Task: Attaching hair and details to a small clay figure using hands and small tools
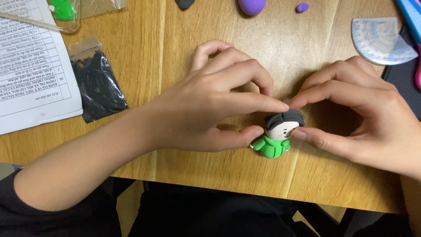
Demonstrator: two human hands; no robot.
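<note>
A small clay figure [276, 136] lies on the wooden table [184, 52] near its front edge. It has a green body, a pale face and dark grey hair. My left hand [215, 101] pinches it from the left, index fingertip on the hair and thumb against the green body. From the right, my right hand [364, 114] holds the head, with its index fingertip on the hair and its thumb on the face. Both index fingertips almost meet over the hair.
A bag of black clay [97, 83] lies at the left beside a printed sheet [30, 66]. Green clay in a clear wrapper [65, 11], a purple clay ball [251, 6], a small purple bit [302, 7] and a protractor [380, 40] sit along the far side.
</note>
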